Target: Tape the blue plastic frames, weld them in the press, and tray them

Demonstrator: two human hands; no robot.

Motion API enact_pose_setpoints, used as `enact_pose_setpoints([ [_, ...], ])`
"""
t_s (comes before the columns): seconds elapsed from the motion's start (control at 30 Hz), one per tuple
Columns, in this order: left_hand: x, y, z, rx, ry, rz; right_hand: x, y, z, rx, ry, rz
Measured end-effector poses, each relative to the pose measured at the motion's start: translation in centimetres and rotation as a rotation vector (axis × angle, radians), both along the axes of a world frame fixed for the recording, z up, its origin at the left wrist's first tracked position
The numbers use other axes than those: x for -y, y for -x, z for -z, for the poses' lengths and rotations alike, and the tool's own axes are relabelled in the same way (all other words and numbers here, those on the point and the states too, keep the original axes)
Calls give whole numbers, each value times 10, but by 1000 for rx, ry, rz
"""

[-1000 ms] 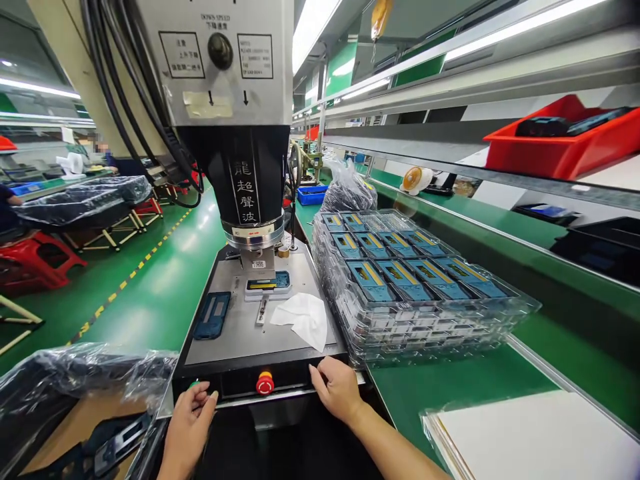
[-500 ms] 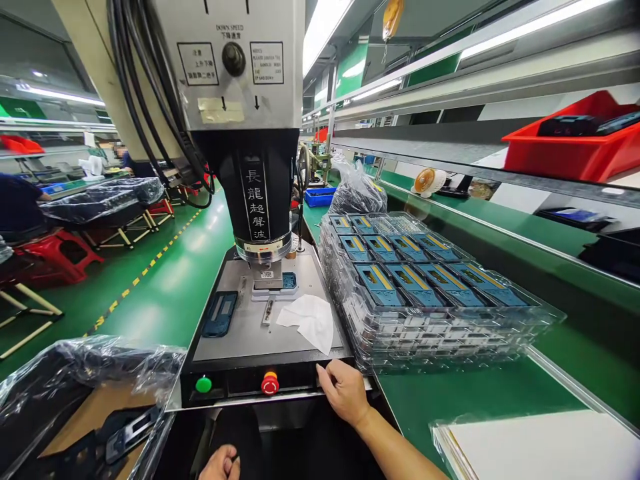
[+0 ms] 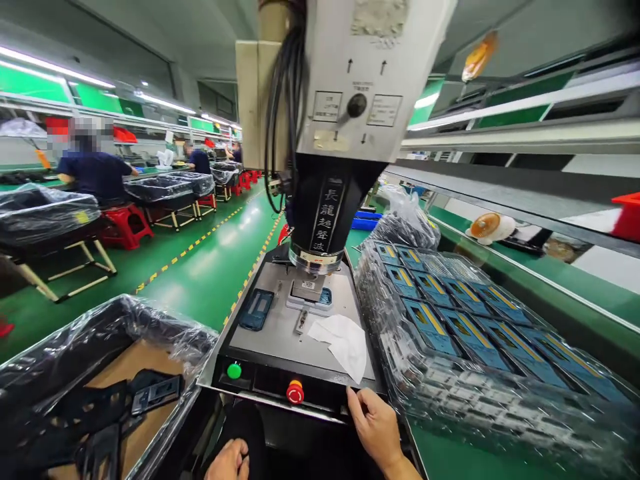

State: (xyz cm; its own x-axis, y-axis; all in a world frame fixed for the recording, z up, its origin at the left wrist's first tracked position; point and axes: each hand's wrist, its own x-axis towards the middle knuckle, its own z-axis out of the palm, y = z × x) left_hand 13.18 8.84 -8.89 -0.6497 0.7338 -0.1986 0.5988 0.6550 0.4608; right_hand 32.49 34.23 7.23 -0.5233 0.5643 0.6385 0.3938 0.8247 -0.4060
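My right hand [image 3: 375,423] is closed, its fingers curled against the right end of the press machine's front panel [image 3: 265,387]; whatever lies under it is hidden. Low on my thigh rests my left hand [image 3: 229,460], curled into a loose fist with nothing visible in it. Over the metal work plate [image 3: 280,340] hangs the ultrasonic press head [image 3: 320,207]. Its metal horn [image 3: 307,288] is down on a blue part [image 3: 326,295] in a pale fixture [image 3: 313,305], partly covering it. Another dark blue plastic housing [image 3: 257,309] lies left of the fixture; a white cloth [image 3: 343,340] lies to the right.
A green button [image 3: 234,371] and a red emergency stop [image 3: 295,392] sit on the panel. Stacked clear trays [image 3: 425,373] with blue housings stand right. A plastic-lined bin [image 3: 115,313] holds dark parts at left. A seated person [image 3: 97,170] is beyond the aisle.
The view has swung left, so the machine appears farther right and more of the bin and aisle shows. Both hands keep their places, and the horn stays down.
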Motion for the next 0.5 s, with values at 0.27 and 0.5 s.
enact_pose_setpoints([
  [0.27,2,-5,-1,-8,-136,-55,-28,43,-48,129,17,3],
  [0.5,8,-3,2,35,-179,-54,-63,108,-72,368,12,-6],
])
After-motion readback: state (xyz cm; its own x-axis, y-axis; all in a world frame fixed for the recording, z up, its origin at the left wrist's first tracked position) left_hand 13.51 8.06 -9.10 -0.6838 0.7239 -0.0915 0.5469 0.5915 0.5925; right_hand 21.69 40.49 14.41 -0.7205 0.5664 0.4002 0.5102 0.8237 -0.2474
